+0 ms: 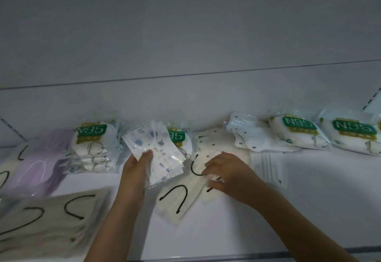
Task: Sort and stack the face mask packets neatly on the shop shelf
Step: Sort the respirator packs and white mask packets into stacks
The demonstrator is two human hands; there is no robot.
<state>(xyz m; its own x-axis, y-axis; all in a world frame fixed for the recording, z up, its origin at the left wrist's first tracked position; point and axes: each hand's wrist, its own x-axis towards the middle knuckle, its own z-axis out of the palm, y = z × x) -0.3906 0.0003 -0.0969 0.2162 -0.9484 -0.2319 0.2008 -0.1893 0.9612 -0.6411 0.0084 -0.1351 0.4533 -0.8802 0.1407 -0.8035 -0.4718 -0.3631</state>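
Note:
My left hand (137, 167) grips a fanned bundle of clear packets with blue-patterned masks (156, 150), held up above the white shelf (309, 210). To its right, my right hand (224, 173) reaches down with curled fingers and pinches the edge of a cream mask packet with black ear loops (181, 198) lying flat on the shelf. More cream packets with black dots (208, 142) lie just behind that hand.
N95 packets with green labels stand at the back left (92, 146) and back right (296, 130), (354, 136). A lilac mask pile (41, 165) and cream packets (47, 220) lie at the left. A pale blue packet (251, 132) and white packets (268, 165) lie right of centre.

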